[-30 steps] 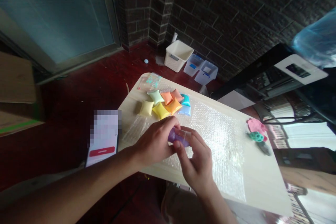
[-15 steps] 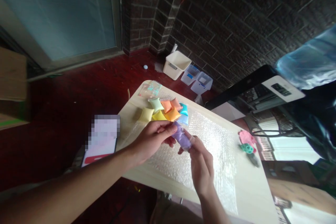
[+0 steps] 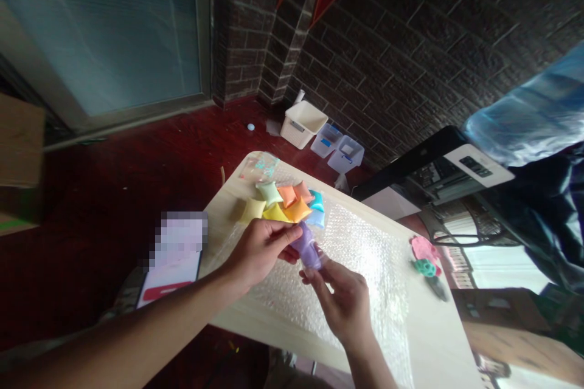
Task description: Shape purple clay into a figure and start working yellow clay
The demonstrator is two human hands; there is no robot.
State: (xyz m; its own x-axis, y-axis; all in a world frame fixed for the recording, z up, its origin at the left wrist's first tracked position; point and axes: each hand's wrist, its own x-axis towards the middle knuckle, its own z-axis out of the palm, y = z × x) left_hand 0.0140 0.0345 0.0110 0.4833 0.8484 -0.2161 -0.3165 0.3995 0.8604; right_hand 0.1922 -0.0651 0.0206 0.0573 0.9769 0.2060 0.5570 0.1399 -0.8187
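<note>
Over the table, both of my hands hold a small purple clay packet in clear wrapping. My left hand pinches its upper left side between thumb and fingers. At its lower right end, the fingers of my right hand grip the wrapping. Just beyond my left hand lies a cluster of pillow-shaped packets: pale yellow, yellow, pale green, several orange ones and blue ones. Bubble wrap spreads on the table beneath my hands.
The wooden table bears a clear printed bag at its far corner. Pink and green shaped pieces lie at the right edge. A partly blurred phone-like screen is at the left. Bins stand by the brick wall.
My right hand has turned and shifted slightly down and left around the packet's lower end. The packet stays between both hands. The whole view has tilted a little upward.
</note>
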